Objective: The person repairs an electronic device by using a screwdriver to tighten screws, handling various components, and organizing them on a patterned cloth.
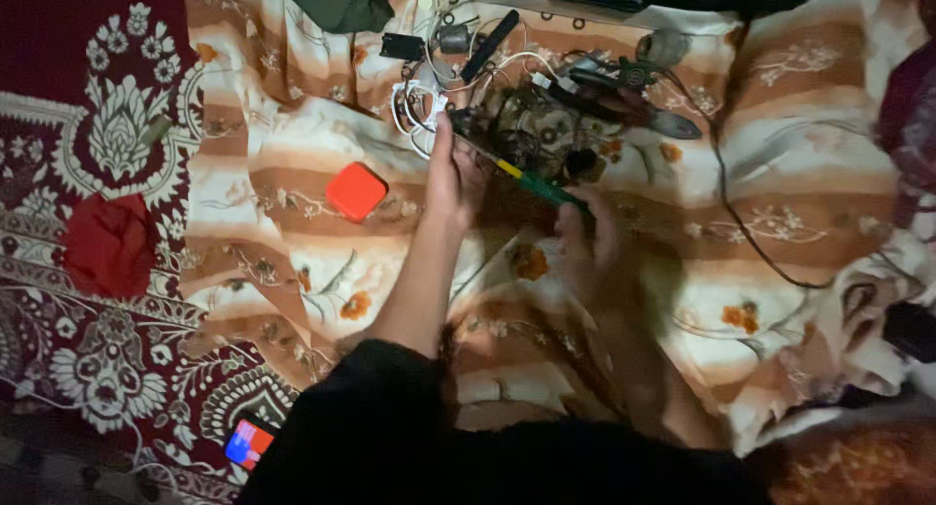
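1. A dark circuit board (531,130) crowded with small parts lies on a striped, flowered cloth (780,222) spread over the floor, in the upper middle of the view.
2. The left hand (450,178) rests at the board's left edge, its fingers stretched up and pressing on that edge; it grips nothing else that can be seen.
3. The right hand (585,237), just below and right of the board, is closed round a screwdriver (531,178) with a green and yellow shaft, whose tip reaches the board's lower edge.
4. White wires (414,105) loop just left of the board, touching it.
5. A black stick-shaped part (490,44) lies above the board, and a small black box (402,46) sits up and left of it.
6. Pliers (643,105) with dark handles lie at the board's right side.
7. A black cable (751,242) trails away to the right of the board.
8. A red-orange square packet (356,191) with rounded corners lies well left of the board, on the cloth.
9. Further left, beyond the cloth, a red rag (107,247) sits on a maroon patterned carpet (58,369).
10. Far below-left of the board, a phone (251,442) with a lit screen lies on the carpet.
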